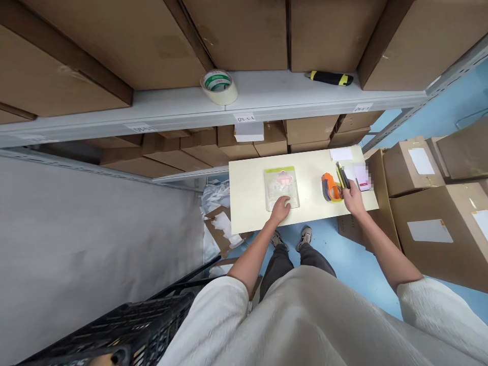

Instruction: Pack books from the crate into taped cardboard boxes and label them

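Note:
A flat, clear-fronted package [282,184] with a green top edge lies on the cream tabletop [247,203]. On its lower right part rests my left hand [281,209], fingers loosely bent and apart, gripping nothing. At the right of the table, my right hand [354,199] is closed around a black and yellow box cutter [342,176], which points up and away from me. Just left of that hand sits an orange tape dispenser [331,188]. Beside the cutter lies a pinkish-white item [362,177], partly blurred out.
A tape roll [219,87] and another box cutter [330,78] lie on the grey shelf [267,91] above the table. Cardboard boxes [430,218] stack up at the right. Lower left is a black crate [156,325]; discarded paper [224,229] lies left of the table.

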Tool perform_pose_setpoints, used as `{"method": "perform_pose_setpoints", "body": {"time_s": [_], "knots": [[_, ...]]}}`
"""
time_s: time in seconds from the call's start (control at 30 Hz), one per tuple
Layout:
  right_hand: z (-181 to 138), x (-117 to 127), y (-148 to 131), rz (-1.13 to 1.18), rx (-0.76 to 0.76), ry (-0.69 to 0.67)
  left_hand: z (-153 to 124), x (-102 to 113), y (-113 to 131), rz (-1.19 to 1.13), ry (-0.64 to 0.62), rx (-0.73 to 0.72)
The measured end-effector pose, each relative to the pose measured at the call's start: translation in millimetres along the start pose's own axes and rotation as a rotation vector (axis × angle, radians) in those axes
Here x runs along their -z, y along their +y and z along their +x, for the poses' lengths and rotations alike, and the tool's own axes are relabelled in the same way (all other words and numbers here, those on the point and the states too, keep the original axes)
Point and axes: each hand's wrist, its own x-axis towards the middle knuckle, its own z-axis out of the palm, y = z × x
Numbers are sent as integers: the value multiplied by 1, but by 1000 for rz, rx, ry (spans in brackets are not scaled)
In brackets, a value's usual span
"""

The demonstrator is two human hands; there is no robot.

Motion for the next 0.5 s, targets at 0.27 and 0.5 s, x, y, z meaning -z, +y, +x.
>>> {"method": "perform_pose_setpoints", "body": {"time_s": [0.27,0.5], "knots": [[-35,-172,-65,190,-73,-343,-10,72,-48,-26,96,-75],[-30,-275,-96,-60,-65,-240,-13,141,-97,40,178,11]]}}
